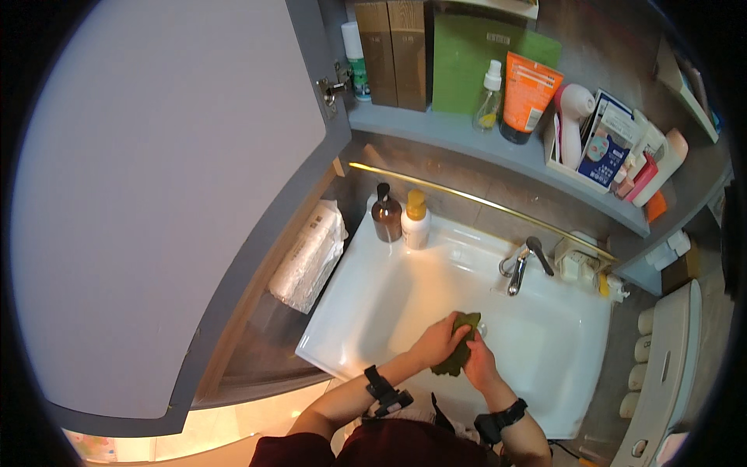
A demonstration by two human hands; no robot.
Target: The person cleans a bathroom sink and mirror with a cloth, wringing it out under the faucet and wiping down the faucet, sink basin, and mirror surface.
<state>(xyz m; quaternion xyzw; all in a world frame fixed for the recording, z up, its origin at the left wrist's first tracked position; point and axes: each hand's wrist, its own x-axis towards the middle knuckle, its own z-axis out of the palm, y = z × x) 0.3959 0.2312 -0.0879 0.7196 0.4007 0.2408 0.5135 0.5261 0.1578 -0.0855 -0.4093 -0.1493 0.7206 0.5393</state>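
Note:
Over the white washbasin [373,307] I hold a crumpled dark green cloth [450,364] between both hands. My left hand [437,342] is closed on its left side, the thumb lying across the front. My right hand [481,364] grips its right edge, with some fingers hidden behind the cloth. Part of the drain shows just past the cloth. Behind my hands, to the right, stands the chrome faucet [523,268], apart from them; no water stream can be made out.
A brown pump bottle [387,218] and a white bottle with a yellow pump [416,226] stand on the basin's back left corner. Left of it lies a tissue pack [309,257]. An open cabinet door [163,194] fills the left; a shelf [467,140] of toiletries hangs above.

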